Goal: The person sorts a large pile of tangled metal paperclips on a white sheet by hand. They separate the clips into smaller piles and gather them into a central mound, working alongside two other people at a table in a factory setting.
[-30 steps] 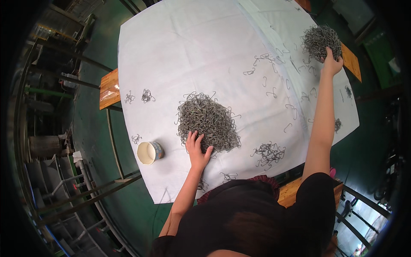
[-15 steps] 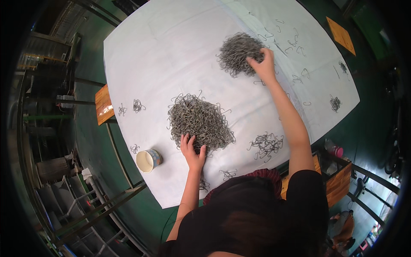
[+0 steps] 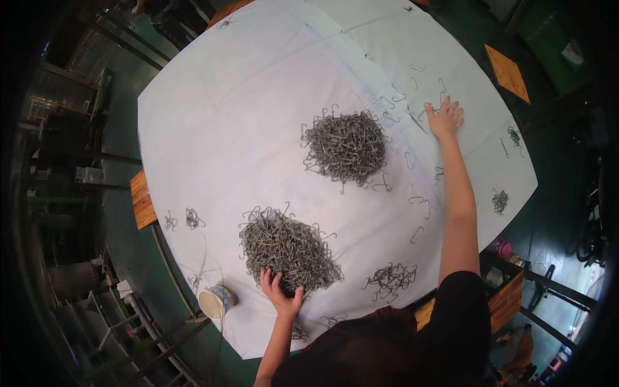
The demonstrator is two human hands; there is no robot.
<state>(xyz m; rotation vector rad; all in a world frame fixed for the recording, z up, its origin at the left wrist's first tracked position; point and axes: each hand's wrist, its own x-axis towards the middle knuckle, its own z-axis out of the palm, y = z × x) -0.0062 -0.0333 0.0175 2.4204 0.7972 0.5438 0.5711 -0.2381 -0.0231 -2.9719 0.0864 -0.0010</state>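
My left hand point(image 3: 282, 295) rests with fingers apart against the near edge of a large heap of grey metal S-hooks point(image 3: 290, 248). Farther off and to the right, a second heap of S-hooks point(image 3: 346, 145) lies on the white cloth point(image 3: 213, 129). My right hand point(image 3: 446, 120) is stretched out to the right of that second heap, fingers spread and low over the cloth. Several loose hooks point(image 3: 442, 85) lie scattered around its fingertips, and I see nothing held in it.
A paper cup point(image 3: 218, 301) stands near the left front edge. Smaller clusters of hooks lie at the front point(image 3: 391, 281), at the right point(image 3: 500, 201) and at the left point(image 3: 193, 218). Wooden boards point(image 3: 507, 73) show beyond the cloth's edges, over a green floor.
My right hand has left the far heap and moved right, its fingers now spread by the scattered hooks. The view has shifted, so the cloth sits lower. My left hand stays at the near heap.
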